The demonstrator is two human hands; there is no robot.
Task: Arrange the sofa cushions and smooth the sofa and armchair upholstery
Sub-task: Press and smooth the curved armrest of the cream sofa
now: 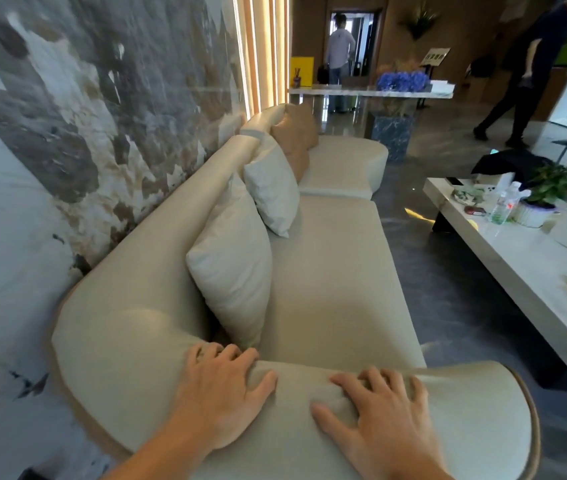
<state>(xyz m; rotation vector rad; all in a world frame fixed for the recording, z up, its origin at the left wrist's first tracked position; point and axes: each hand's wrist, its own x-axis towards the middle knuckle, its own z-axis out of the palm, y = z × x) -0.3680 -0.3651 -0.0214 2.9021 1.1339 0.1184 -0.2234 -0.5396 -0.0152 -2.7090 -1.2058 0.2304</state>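
Note:
A long cream leather sofa [330, 271] runs away from me along the marble wall. Its near armrest [465, 420] lies right under me. My left hand [221, 393] rests flat on the armrest's inner end, fingers spread over its top edge. My right hand [379, 420] lies flat on the armrest further right, fingers apart. Neither hand holds anything. Two cream cushions lean on the backrest, the near one [233, 265] and a second [273, 188] behind it. A tan cushion [296, 133] stands at the far end.
A low white coffee table [531, 258] with bottles, a potted plant and clutter stands to the right, across a strip of dark glossy floor [448, 299]. A person in dark clothes [524, 74] walks at the far right. Another person [339, 46] stands in the far doorway.

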